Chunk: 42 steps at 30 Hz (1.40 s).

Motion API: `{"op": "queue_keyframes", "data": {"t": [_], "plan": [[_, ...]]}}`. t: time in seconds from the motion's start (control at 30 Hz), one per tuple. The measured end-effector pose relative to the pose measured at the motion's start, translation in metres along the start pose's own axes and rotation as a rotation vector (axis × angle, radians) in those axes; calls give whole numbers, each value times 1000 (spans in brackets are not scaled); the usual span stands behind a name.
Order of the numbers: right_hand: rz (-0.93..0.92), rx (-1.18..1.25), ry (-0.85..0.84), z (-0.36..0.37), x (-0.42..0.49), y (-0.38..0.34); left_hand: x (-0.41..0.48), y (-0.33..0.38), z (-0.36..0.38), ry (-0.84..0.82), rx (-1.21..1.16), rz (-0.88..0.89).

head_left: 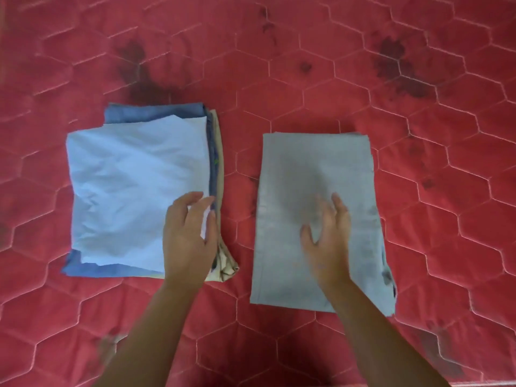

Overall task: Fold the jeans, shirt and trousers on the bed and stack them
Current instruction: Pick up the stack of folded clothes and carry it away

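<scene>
Left hand (190,236), grip open, rested on the shirt-topped stack (134,177), apparently steadying it; right hand (326,233), grip open, over folded trousers (315,163), probably to lift them across.

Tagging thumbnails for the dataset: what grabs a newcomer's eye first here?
The red quilted mattress with hexagon stitching and dark stains fills the frame. Centre left lies a stack of folded clothes topped by a light blue shirt, the left hand resting on its right edge. Beside it, apart, lies a folded pale grey-blue garment under the open right hand.
</scene>
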State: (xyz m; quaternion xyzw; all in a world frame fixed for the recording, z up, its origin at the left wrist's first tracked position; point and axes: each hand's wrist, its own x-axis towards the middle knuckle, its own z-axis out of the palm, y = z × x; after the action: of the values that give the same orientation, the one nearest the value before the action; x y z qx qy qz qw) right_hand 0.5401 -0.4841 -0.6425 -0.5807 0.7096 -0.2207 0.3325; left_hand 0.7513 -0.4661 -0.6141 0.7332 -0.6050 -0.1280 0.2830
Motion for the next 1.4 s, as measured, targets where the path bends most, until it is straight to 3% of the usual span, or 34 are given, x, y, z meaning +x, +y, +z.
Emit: {"op": "queue_keyframes", "data": {"t": [0.1,0.23,0.43,0.57,0.63,0.77,0.93,1.17,1.4], "plan": [[-167,81,-123,42,-1,-63,22,-36,-21,60,102,-30],[-340,-27,-164,100,3,-125,45,-70,-31,-40,207,-38],[-229,-240,-176,151,19,-136,51,-133,-32,-339,407,-142],[-185,1,-227,150,24,-120,53,-159,-41,-296,369,-290],[-149,112,-243,148,23,-117,57,-164,-47,-277,317,-396],[-132,86,-234,145,22,-115,61,-180,-61,-340,54,-536],[10,144,-328,140,22,-116,60,-192,-74,-389,-174,-603],[21,397,-401,139,26,-109,62,-186,-80,-420,-630,-681],[82,583,-393,130,33,-113,67,-170,-91,-349,-824,-716]]}}
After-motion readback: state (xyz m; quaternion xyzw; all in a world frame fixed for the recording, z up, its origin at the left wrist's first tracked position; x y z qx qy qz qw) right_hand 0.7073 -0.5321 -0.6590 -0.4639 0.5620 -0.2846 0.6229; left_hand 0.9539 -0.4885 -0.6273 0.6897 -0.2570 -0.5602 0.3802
